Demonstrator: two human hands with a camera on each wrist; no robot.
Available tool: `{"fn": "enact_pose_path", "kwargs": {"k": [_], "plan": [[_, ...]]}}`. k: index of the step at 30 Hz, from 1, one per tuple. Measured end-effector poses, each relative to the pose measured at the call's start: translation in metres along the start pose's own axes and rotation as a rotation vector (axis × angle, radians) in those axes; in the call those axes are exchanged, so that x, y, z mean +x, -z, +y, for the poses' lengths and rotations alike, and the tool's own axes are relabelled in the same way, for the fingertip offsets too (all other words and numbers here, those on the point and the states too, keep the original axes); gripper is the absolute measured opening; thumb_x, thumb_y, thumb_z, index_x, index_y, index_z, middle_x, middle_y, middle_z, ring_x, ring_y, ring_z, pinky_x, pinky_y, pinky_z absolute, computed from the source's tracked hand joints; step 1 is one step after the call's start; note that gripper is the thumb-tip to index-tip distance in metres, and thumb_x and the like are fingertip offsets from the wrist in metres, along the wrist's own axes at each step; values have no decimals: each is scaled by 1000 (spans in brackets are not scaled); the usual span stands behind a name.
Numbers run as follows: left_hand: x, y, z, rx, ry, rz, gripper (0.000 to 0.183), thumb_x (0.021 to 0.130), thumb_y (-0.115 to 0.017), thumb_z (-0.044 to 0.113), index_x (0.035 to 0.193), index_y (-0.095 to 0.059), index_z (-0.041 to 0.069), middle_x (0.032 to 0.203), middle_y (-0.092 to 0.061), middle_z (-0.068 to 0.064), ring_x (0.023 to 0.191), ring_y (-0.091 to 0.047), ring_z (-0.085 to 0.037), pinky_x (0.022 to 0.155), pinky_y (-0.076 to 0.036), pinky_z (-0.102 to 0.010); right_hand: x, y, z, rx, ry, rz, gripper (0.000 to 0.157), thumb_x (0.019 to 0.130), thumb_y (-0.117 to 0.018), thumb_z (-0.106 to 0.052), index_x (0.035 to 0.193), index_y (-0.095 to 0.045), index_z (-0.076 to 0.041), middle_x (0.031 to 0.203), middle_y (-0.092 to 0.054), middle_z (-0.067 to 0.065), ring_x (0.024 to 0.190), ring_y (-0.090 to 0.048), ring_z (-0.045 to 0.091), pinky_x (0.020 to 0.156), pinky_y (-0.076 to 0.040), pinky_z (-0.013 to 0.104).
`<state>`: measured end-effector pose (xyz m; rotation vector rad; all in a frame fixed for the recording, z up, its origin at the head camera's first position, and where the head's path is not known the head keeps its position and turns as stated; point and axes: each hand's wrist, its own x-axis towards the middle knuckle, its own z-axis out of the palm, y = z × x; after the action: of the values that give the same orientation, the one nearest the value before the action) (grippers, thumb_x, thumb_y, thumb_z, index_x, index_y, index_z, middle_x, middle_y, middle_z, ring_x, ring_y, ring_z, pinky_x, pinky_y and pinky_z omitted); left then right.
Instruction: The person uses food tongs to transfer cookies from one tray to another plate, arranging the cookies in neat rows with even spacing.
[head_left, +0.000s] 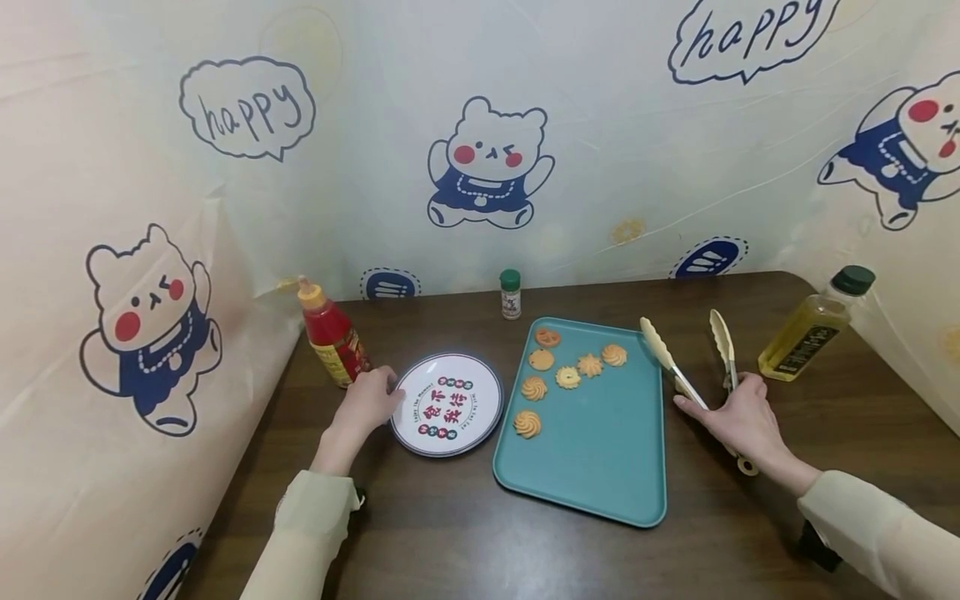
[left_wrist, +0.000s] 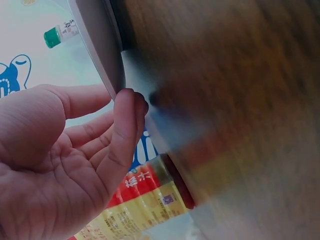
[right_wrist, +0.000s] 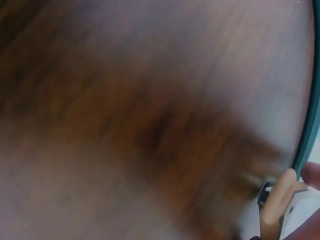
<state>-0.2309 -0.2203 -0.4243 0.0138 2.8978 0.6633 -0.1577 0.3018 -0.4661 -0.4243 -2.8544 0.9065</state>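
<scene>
My left hand (head_left: 369,402) pinches the left rim of a round white plate (head_left: 472,425) with red and green print. In the left wrist view, the thumb and fingertips (left_wrist: 125,107) meet at the rim of the plate (left_wrist: 102,45), whose edge stands slightly off the table. My right hand (head_left: 746,421) grips cream-tipped metal tongs (head_left: 684,385), their arms spread apart, at the right side of the tray. The right wrist view catches only the end of the tongs (right_wrist: 278,200) and a bit of the hand.
Between the hands lies a teal tray (head_left: 585,467) with several cookies (head_left: 534,387). A red sauce bottle (head_left: 330,337) stands behind the left hand. A small green-capped shaker (head_left: 510,296) is at the back; an oil bottle (head_left: 810,329) stands far right on the wooden table (head_left: 427,533).
</scene>
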Motion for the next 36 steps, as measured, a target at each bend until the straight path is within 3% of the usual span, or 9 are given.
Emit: {"fn": "enact_pose_path", "kwargs": {"k": [8,13,18,26,32,36], "plan": [[0,-2,-1,-14,-1,9,42,94,-70,20,127,-59,-3,111,-67,-22,91,-66,-32,85,-55,-49,-2,-2,-5,54,-13,12,100,87,-70,-54,133,-25,23,111,-37,38,93,-50,52,76,-43,60],[0,-4,-2,-26,13,3,40,94,-69,20,126,-60,-3,107,-68,-20,86,-66,-29,84,-56,-47,-3,-1,-3,20,16,28,100,87,-69,-56,136,-28,21,115,-39,37,94,-51,52,74,-44,61],[0,-4,0,-35,23,10,38,95,-68,19,125,-61,-4,107,-68,-20,85,-65,-28,84,-56,-47,-2,3,-2,-14,76,36,98,86,-67,-61,139,-33,14,118,-44,32,93,-54,51,68,-44,59],[-4,0,-1,-86,56,-38,38,95,-67,13,128,-58,-4,100,-67,-18,72,-64,-23,72,-58,-38,9,29,-6,-34,268,41,86,88,-70,-53,135,-40,13,115,-53,32,100,-54,48,77,-43,64],[-4,3,0,-83,51,-39,38,94,-68,11,128,-59,-4,99,-67,-18,70,-63,-23,71,-58,-37,20,49,-12,-103,328,-34,86,86,-70,-58,136,-43,7,96,-60,22,79,-58,34,63,-46,46],[-4,6,-1,-100,54,-54,38,94,-68,11,128,-58,-4,100,-66,-18,69,-63,-23,71,-58,-37,28,61,-14,-152,391,-97,83,87,-69,-57,138,-43,4,102,-63,24,81,-61,34,65,-50,50]]}}
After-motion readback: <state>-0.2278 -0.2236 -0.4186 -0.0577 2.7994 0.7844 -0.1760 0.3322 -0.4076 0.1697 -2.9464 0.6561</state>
